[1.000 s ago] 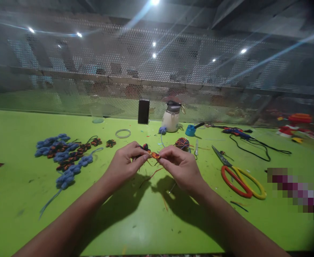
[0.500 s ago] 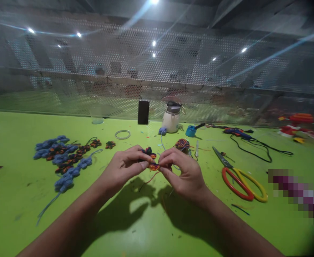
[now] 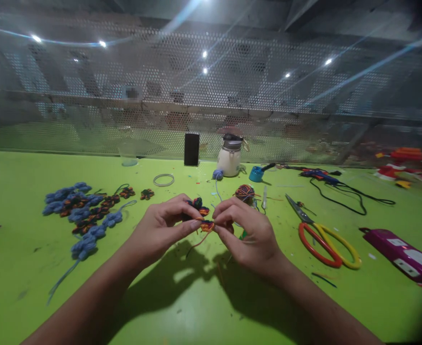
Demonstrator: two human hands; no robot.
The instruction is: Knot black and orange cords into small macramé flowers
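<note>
Between my hands is a small crocheted flower (image 3: 206,225) in orange, red and dark yarn, with a loose tail hanging below it. My left hand (image 3: 166,223) pinches its left side between thumb and fingers. From the other side my right hand (image 3: 245,227) grips its edge with fingertips closed; something green shows behind the palm. Whether a hook sits in the right fingers is hidden. Behind the hands lies a multicoloured yarn ball (image 3: 245,193). A single finished flower (image 3: 146,194) lies beyond my left hand, and blue crocheted flowers (image 3: 85,247) are heaped with dark ones at the left.
Large scissors (image 3: 321,244) with red and yellow handles lie at the right, near a purple power strip (image 3: 401,254). Farther back stand a white jug (image 3: 228,160), a black phone (image 3: 191,149), a blue pot (image 3: 256,174) and a glue gun (image 3: 319,176) with a trailing cord. A ring (image 3: 163,180) lies left of centre.
The crocheted piece has been lowered slightly and turned, so more of its petals show. Both hands have kept their pinch on it. The view has shifted a little.
</note>
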